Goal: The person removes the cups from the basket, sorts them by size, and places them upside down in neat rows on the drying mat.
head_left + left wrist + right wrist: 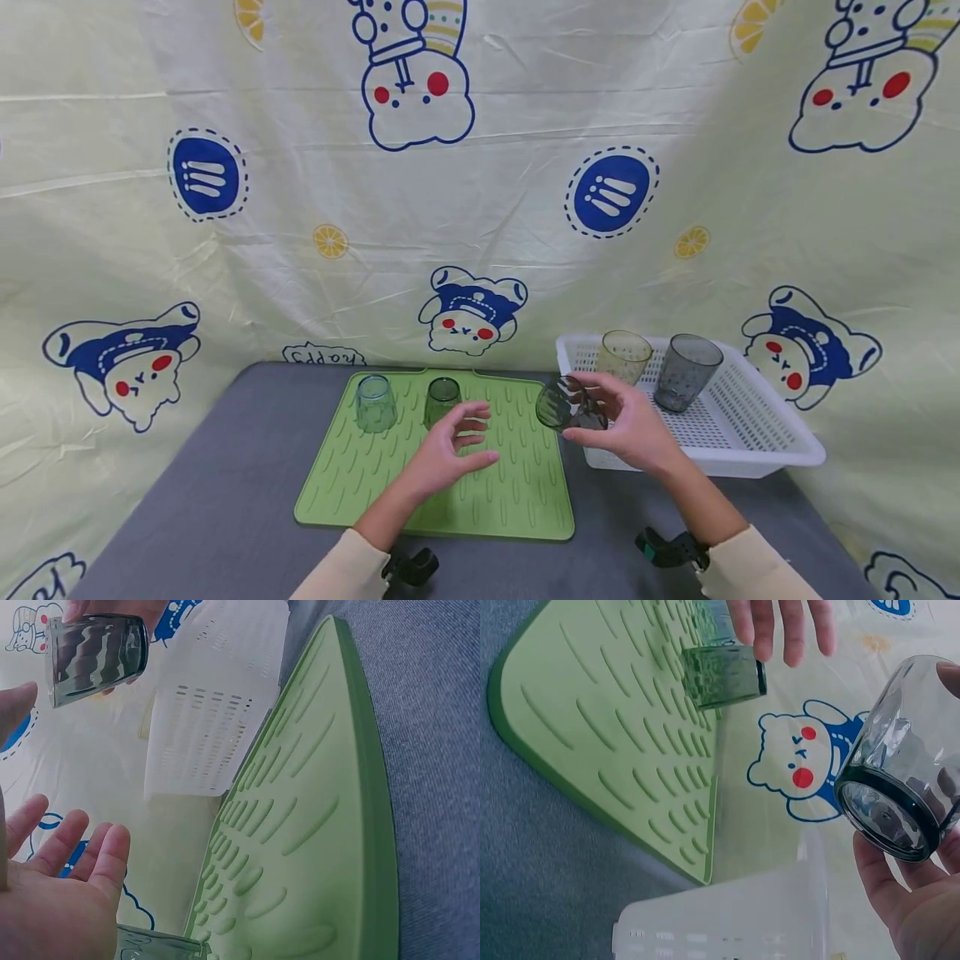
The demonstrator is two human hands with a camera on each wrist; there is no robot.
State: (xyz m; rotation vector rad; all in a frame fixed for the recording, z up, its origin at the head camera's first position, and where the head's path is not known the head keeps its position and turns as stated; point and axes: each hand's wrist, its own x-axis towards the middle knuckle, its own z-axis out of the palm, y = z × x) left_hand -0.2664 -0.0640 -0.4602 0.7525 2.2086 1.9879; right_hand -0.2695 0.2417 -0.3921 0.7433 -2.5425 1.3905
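In my right hand (626,423) I grip a dark grey-green drinking glass (558,405), tilted on its side above the gap between mat and basket. The right wrist view shows its thick base (889,814) with the thumb and fingers round its wall. My left hand (448,450) hovers over the green drying mat (517,500), fingers spread and holding nothing. Upside down on the mat stand a blue-green glass (376,406) and a dark green glass (442,400), the latter partly behind my left hand.
A white perforated basket (780,450) stands to the right of the mat. Inside it are a yellowish glass (624,354) and a grey glass (686,372). A grey cloth (225,500) covers the table, and a patterned curtain (510,217) hangs behind.
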